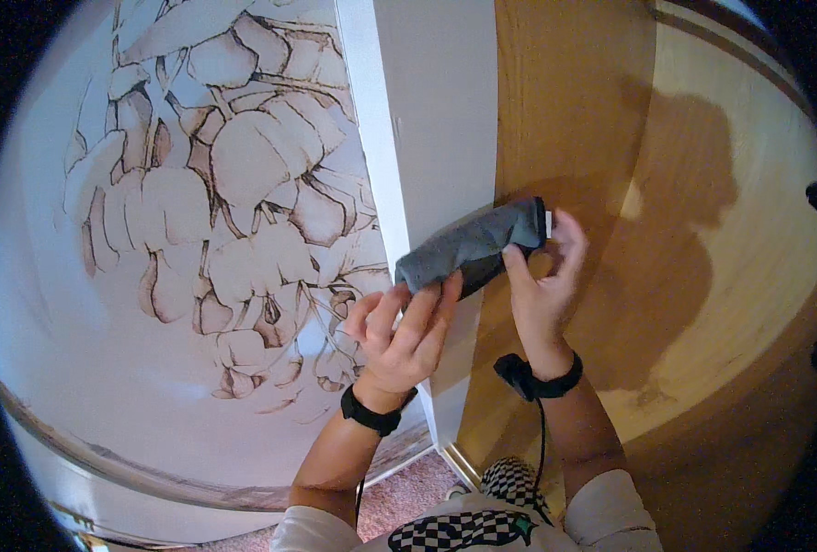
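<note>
Holding a grey cloth bundle (471, 241) in midair with both hands, at a slant, lower end to the left and upper end to the right. Grasping the lower-left end with the left hand (401, 333), fingers bent and slightly spread against the cloth. Gripping near the upper-right end with the right hand (548, 281), thumb laid on the near side and fingers raised behind the end, just beside a small white tag (548, 224). Showing creases along the bundle's grey face and a darker strip along its lower side.

Wearing a black wristband on each arm, left (377, 414) and right (560, 375), each near a thin dark cable. Reaching up from short white sleeves (611, 517) and, between them, black-and-white checkered clothing (509, 480).

Facing, behind the bundle, a pale grey vertical strip (438, 101) edged in white on its left. Seeing farther left a pale wall (40, 304) patterned with large brown-outlined flowers (261, 147). Finding to the right a yellowish-brown wooden surface (569, 83), crossed by a dark shadow (670, 304) of a head and upper body. Looking down, past the foot of the wall, onto pinkish carpet (413, 497).
</note>
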Demonstrator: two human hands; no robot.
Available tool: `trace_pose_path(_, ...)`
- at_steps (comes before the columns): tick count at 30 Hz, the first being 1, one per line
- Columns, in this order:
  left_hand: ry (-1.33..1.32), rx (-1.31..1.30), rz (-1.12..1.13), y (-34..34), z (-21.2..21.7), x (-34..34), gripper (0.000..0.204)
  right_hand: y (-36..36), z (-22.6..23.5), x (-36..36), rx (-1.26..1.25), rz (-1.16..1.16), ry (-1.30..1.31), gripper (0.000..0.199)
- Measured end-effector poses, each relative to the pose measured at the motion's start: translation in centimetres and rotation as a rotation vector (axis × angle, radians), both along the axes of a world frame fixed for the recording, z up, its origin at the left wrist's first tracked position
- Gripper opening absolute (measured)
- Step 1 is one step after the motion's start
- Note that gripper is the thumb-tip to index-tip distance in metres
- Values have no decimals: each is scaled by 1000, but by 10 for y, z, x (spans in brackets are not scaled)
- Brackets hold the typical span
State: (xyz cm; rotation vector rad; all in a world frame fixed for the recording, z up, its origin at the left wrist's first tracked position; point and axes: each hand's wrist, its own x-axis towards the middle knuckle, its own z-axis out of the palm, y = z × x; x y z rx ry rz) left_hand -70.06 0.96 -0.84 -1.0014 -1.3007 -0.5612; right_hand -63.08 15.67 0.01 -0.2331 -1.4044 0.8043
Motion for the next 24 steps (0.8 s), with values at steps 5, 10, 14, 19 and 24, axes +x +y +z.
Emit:
trace_pose_path(5,-203,-50,44,0,-1,4,32,3,-22,1,625,-457,-176,50)
trace_pose_path(10,-124,-88,81,-7,-2,-1,32,5,-36,-8,675,-126,-278,54)
trace_pose_path(14,-87,-160,132,-6,8,-2,34,15,-23,-19,740,-171,-234,60)
trace_pose_path(19,-190,-87,168,15,58,7,37,31,59,-14,819,-375,-234,66)
trace_pose_path(24,-111,-172,418,10,47,10,38,43,49,-14,850,-178,-169,54)
